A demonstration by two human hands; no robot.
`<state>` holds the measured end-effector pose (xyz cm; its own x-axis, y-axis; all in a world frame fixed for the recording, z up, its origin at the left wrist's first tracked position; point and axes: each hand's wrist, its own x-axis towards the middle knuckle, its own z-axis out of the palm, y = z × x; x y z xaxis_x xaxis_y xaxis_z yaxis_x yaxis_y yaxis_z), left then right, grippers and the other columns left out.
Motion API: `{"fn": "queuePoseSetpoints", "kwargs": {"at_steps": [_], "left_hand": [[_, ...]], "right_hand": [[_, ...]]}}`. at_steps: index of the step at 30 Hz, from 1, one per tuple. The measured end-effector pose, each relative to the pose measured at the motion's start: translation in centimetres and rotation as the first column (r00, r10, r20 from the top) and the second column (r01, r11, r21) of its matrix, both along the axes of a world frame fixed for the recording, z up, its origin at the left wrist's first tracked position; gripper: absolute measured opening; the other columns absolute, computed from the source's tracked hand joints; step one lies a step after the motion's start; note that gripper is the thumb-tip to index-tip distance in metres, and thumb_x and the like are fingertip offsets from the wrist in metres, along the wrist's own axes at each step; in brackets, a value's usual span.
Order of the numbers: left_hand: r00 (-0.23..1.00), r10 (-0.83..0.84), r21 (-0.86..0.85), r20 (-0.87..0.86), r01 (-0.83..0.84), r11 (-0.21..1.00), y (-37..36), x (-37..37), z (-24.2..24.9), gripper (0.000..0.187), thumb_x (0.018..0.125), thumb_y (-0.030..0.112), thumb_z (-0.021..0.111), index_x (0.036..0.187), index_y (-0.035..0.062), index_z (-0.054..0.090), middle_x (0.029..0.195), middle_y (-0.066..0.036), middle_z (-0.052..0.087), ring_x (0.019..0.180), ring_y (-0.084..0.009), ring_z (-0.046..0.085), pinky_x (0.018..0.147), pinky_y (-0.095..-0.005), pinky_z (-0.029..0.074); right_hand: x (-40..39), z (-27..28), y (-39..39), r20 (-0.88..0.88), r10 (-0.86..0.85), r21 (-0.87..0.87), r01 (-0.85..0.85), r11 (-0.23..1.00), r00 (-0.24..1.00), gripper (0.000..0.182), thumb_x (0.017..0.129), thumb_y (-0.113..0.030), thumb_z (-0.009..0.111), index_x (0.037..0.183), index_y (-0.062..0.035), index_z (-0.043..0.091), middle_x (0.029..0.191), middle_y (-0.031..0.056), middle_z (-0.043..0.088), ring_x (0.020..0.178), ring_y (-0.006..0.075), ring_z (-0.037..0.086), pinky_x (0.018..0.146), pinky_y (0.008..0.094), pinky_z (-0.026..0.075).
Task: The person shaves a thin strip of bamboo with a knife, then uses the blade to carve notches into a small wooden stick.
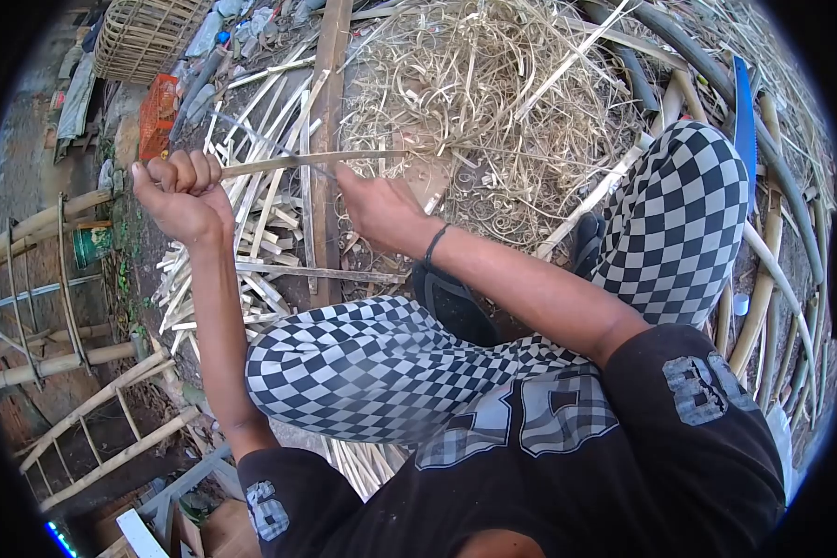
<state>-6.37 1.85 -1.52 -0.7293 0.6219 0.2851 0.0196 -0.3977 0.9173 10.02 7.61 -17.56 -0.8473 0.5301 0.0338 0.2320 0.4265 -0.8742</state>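
My left hand (188, 195) is raised at the left, its fingers closed around one end of a thin bamboo strip (363, 156). The strip stretches across to the right, nearly level. A long, narrow knife (260, 142) extends up and left from my right hand (381, 212), its blade blurred and crossing the strip. My right fingers are closed at the knife's near end, and the handle is hidden in them. Beneath both hands runs a wooden plank (323, 205), with a pile of split bamboo pieces (268, 232) beside it.
Curly bamboo shavings (474, 84) cover the ground ahead. A blue handsaw (744, 112) lies beyond my checkered right knee. An orange crate (159, 116) and a woven basket (149, 39) stand at the upper left, bamboo ladder-like frames (112, 437) at lower left. Bamboo poles (763, 288) lie at right.
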Motion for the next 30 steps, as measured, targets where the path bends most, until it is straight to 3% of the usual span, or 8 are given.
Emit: {"fn": "queuePoseSetpoints", "kwargs": {"at_steps": [3, 6, 8, 13, 17, 22, 26, 30], "left_hand": [[0.986, 0.163, -0.014, 0.04, -0.162, 0.987, -0.3, 0.0, -0.3, 0.045, 0.103, 0.035, 0.033, 0.064, 0.0164, 0.02, 0.057, 0.003, 0.014, 0.051, -0.0114, 0.011, 0.051, -0.0308, 0.015], [0.985, 0.167, -0.009, 0.043, -0.166, 0.986, 0.8, 0.6, 0.1, 0.045, 0.103, 0.035, 0.031, 0.064, 0.0162, 0.019, 0.056, 0.002, 0.013, 0.05, -0.0117, 0.009, 0.049, -0.0315, 0.013], [0.98, 0.198, 0.0, -0.002, -0.198, 0.98, 1.0, 0.9, 0.2, 0.045, 0.103, 0.036, 0.031, 0.065, 0.0161, 0.019, 0.056, 0.002, 0.013, 0.05, -0.012, 0.009, 0.049, -0.0316, 0.013], [0.959, 0.285, 0.002, 0.0, -0.285, 0.959, 0.8, -0.5, 0.6, 0.043, 0.102, 0.034, 0.033, 0.064, 0.0166, 0.021, 0.055, 0.002, 0.013, 0.051, -0.0128, 0.01, 0.051, -0.0315, 0.016], [0.935, 0.354, -0.012, 0.026, -0.354, 0.935, 0.3, -1.7, 0.2, 0.042, 0.101, 0.033, 0.032, 0.064, 0.0166, 0.02, 0.055, 0.002, 0.013, 0.051, -0.0132, 0.01, 0.051, -0.0311, 0.017], [0.956, 0.293, -0.002, 0.003, -0.293, 0.956, 0.2, -2.1, -0.2, 0.042, 0.101, 0.034, 0.031, 0.064, 0.0163, 0.02, 0.055, 0.002, 0.014, 0.05, -0.0127, 0.01, 0.048, -0.0317, 0.013], [0.956, 0.288, 0.001, 0.044, -0.289, 0.957, -0.2, -2.4, -0.1, 0.044, 0.101, 0.035, 0.031, 0.063, 0.0167, 0.02, 0.055, 0.003, 0.014, 0.05, -0.0123, 0.011, 0.049, -0.0312, 0.014], [0.994, -0.068, 0.032, 0.082, 0.066, 0.997, -0.8, -2.3, 0.7, 0.048, 0.099, 0.04, 0.038, 0.06, 0.0167, 0.022, 0.055, 0.003, 0.018, 0.05, -0.0108, 0.014, 0.05, -0.0304, 0.016]], "right_hand": [[-1.0, -11.2, 1.2, 0.253, -0.204, -0.079, 0.23, 0.97, 0.946, 0.034, 0.089, -0.005, 0.05, 0.122, 0.0003, 0.046, 0.083, 0.0273, 0.066, 0.079, 0.0461, 0.066, 0.068, 0.0543, 0.052], [0.5, -11.7, 2.9, 0.343, -0.14, -0.053, 0.167, 0.984, 0.929, 0.039, 0.086, -0.004, 0.05, 0.124, 0.0043, 0.047, 0.09, 0.0291, 0.068, 0.09, 0.0425, 0.068, 0.078, 0.0515, 0.054], [-0.8, -10.0, 1.3, 0.277, -0.223, -0.034, 0.241, 0.97, 0.935, 0.037, 0.086, -0.005, 0.05, 0.122, 0.0029, 0.048, 0.089, 0.0292, 0.067, 0.089, 0.0435, 0.068, 0.077, 0.0517, 0.054], [-1.1, -4.6, 1.4, 0.167, -0.038, -0.032, 0.044, 0.999, 0.985, 0.034, 0.087, -0.007, 0.05, 0.119, 0.001, 0.047, 0.088, 0.0311, 0.066, 0.086, 0.0453, 0.067, 0.075, 0.0543, 0.053], [-0.3, -13.3, 2.3, 0.294, -0.186, -0.141, 0.235, 0.962, 0.937, 0.037, 0.086, -0.006, 0.05, 0.122, 0.0001, 0.046, 0.088, 0.032, 0.066, 0.085, 0.0469, 0.066, 0.075, 0.0555, 0.052], [0.2, -10.6, 1.6, 0.226, -0.178, 0.099, 0.159, 0.982, 0.958, 0.035, 0.087, -0.005, 0.05, 0.121, 0.0022, 0.047, 0.092, 0.0298, 0.067, 0.088, 0.0469, 0.067, 0.077, 0.0548, 0.053], [3.7, -13.8, 3.9, 0.531, -0.073, -0.041, 0.111, 0.993, 0.844, 0.041, 0.088, -0.006, 0.051, 0.128, 0.0023, 0.046, 0.104, 0.0286, 0.067, 0.095, 0.043, 0.068, 0.082, 0.0504, 0.055], [2.1, -12.0, 3.3, 0.58, -0.106, -0.043, 0.161, 0.986, 0.808, 0.036, 0.086, -0.007, 0.056, 0.121, 0.0014, 0.054, 0.107, 0.0263, 0.067, 0.1, 0.0409, 0.068, 0.083, 0.0491, 0.055]]}}
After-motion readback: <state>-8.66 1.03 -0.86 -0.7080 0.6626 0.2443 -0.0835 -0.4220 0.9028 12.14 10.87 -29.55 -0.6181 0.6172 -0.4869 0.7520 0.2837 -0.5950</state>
